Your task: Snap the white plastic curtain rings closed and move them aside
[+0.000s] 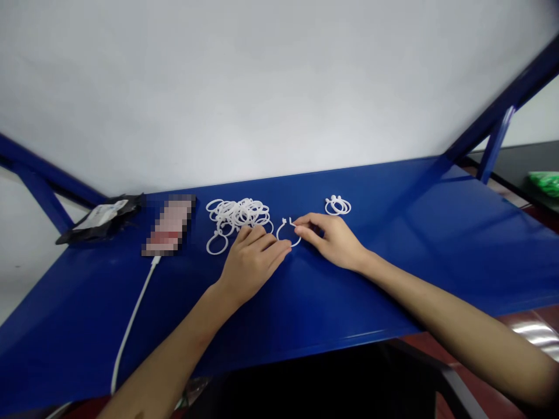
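A white plastic curtain ring (pixel 278 229) stands between my two hands, its gap open at the top. My right hand (pixel 334 240) pinches the ring's right side between thumb and forefinger. My left hand (pixel 251 262) reaches in from the lower left with its fingers drawn together, and its fingertips are at the ring's lower edge, hiding part of it. Just beyond my left hand lies a tangled pile of similar white rings (pixel 240 212). Several more rings (pixel 338 205) lie in a small cluster behind my right hand.
The blue table (pixel 323 314) meets a pale wall (pixel 279 87). On the left lie a pixelated phone-like item (pixel 169 224) with a white cable (pixel 133 317) and a black plastic package (pixel 102 216). Blue frame bars (pixel 495 139) rise at both sides.
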`<state>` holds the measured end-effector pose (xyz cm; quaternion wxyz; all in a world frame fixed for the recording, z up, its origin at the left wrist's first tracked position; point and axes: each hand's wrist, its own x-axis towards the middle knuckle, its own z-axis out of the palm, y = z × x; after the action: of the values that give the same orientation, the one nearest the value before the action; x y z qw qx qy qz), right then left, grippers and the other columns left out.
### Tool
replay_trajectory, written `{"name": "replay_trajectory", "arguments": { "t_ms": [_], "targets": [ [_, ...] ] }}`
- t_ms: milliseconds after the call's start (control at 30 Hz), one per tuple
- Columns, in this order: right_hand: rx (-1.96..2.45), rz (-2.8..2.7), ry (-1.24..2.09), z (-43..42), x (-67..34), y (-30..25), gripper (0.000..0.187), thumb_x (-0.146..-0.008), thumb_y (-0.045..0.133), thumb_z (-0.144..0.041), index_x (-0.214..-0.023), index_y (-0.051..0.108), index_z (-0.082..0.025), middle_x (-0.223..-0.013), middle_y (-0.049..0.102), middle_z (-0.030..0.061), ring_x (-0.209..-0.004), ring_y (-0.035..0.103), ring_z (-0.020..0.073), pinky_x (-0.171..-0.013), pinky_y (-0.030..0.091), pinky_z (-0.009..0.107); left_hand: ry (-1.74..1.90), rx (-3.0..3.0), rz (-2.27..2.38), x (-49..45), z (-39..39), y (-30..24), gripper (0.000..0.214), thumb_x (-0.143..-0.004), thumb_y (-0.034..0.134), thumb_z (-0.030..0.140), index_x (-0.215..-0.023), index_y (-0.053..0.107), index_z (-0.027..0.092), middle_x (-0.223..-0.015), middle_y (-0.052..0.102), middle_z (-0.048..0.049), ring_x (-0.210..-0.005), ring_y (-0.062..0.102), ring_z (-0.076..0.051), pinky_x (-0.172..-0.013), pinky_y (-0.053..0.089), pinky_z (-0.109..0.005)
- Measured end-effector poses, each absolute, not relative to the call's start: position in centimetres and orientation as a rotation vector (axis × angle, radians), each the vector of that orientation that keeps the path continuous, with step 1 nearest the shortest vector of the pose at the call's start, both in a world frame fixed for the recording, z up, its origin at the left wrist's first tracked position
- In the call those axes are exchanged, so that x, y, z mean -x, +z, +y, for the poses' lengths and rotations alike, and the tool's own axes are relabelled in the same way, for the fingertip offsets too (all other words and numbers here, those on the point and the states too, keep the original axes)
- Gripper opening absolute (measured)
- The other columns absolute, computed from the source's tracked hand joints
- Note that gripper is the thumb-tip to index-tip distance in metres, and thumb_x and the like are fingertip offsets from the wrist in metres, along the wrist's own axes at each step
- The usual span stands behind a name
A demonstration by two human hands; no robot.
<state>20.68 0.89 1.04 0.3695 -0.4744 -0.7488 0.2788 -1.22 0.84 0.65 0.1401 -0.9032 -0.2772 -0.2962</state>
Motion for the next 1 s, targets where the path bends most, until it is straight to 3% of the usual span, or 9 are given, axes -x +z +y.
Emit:
{"name": "replay_trajectory", "arguments": {
  "t_ms": [133,300,433,733,1000],
  "targets": [
    [1.200,-1.815,0.869,0.3,-20.1,0.5,0.021,-0.096,0.059,-0.038,-0.104,0.067,-0.020,-0.081,0.074,0.0010,-0.070,0.066,0.0151,-0.067,0.051,0.030,-0.887,2.630,-0.791,1.0,0.7,0.4,0.008,-0.096,0.060,0.020,-0.095,0.068,0.021,-0.074,0.068,0.0004,-0.075,0.055,-0.019,-0.075,0.040,-0.035],
    [1.207,-1.775,0.843,0.6,-20.4,0.4,0.020,-0.095,0.061,-0.038,-0.099,0.069,-0.020,-0.086,0.075,0.0026,-0.069,0.065,0.0143,-0.064,0.050,0.029,-1.198,2.660,-1.135,0.7,0.6,0.0,0.010,-0.094,0.062,0.025,-0.089,0.057,0.019,-0.078,0.066,0.0008,-0.074,0.059,-0.016,-0.073,0.047,-0.031],
    [1.161,-1.818,0.833,0.4,-20.4,0.6,0.021,-0.094,0.064,-0.040,-0.098,0.071,-0.021,-0.087,0.075,0.0022,-0.070,0.064,0.0144,-0.065,0.049,0.028,-1.278,2.683,-1.360,0.8,0.8,0.1,0.009,-0.094,0.063,0.026,-0.097,0.061,0.018,-0.084,0.069,-0.0002,-0.074,0.062,-0.015,-0.069,0.049,-0.028],
    [1.025,-1.950,0.764,0.2,-20.4,0.6,0.014,-0.096,0.062,-0.030,-0.091,0.071,-0.020,-0.089,0.074,0.0026,-0.081,0.067,0.0160,-0.075,0.050,0.029,-1.289,2.835,-1.159,0.6,0.8,-0.2,0.007,-0.098,0.058,0.018,-0.091,0.061,0.018,-0.083,0.067,0.0003,-0.080,0.059,-0.015,-0.075,0.049,-0.028],
    [0.849,-2.211,0.467,-0.3,-20.4,0.0,0.022,-0.102,0.052,-0.028,-0.093,0.068,-0.017,-0.083,0.071,0.0051,-0.074,0.056,0.0170,-0.072,0.047,0.031,-1.177,2.815,-0.969,0.9,0.5,-1.0,0.018,-0.098,0.051,0.012,-0.083,0.059,0.018,-0.075,0.065,-0.0002,-0.075,0.053,-0.017,-0.075,0.046,-0.032]
  ]
}}
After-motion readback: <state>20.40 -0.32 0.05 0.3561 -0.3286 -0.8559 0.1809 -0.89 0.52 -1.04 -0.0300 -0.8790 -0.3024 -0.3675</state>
